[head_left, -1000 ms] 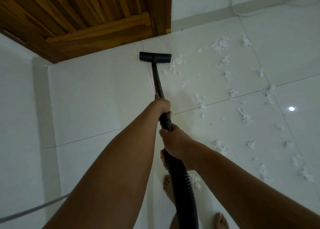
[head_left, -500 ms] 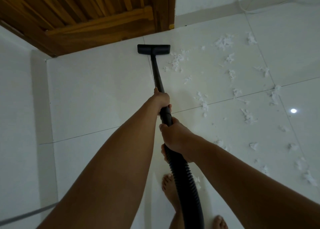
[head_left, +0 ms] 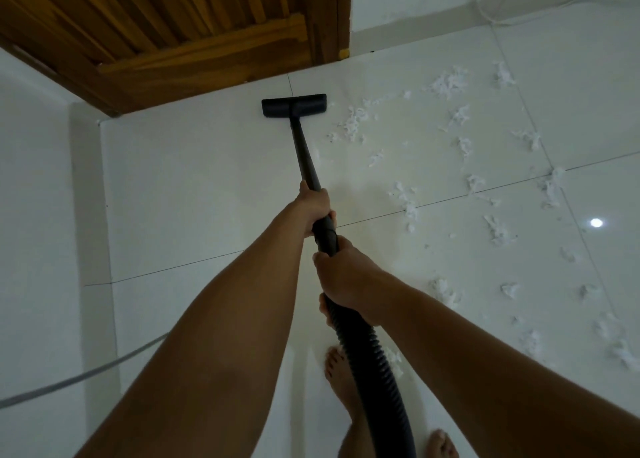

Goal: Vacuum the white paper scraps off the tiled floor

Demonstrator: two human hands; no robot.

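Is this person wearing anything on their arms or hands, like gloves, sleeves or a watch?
No. The left hand and right hand are bare, without gloves, and no watch or bracelet shows at either wrist. Both forearms are bare too; no sleeve reaches into view.

glossy white tiled floor (head_left: 207, 197), fluffy paper scraps (head_left: 446, 85), matt black nozzle (head_left: 293, 105), ribbed hose (head_left: 374, 364), slatted wooden door (head_left: 166, 21)

blk vacuum nozzle (head_left: 294, 105), white scraps (head_left: 449, 82), brown wood door (head_left: 180, 24)
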